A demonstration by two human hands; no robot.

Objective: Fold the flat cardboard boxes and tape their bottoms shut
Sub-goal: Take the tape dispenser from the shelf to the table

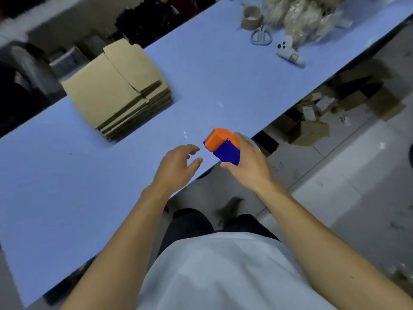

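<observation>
A stack of flat cardboard boxes [118, 90] lies on the blue table [67, 186] to the left of centre. My right hand [248, 162] grips an orange and blue tape dispenser [223, 145] just above the table's near edge. My left hand [178, 164] hovers beside it over the table, fingers relaxed and slightly spread, holding nothing. A small gap separates its fingertips from the dispenser.
At the far end of the table sit a brown tape roll [251, 17], grey scissors [261, 36], a white controller [290, 52] and plastic bags of packing material [301, 16]. Folded cardboard boxes [312, 128] lie on the floor to the right.
</observation>
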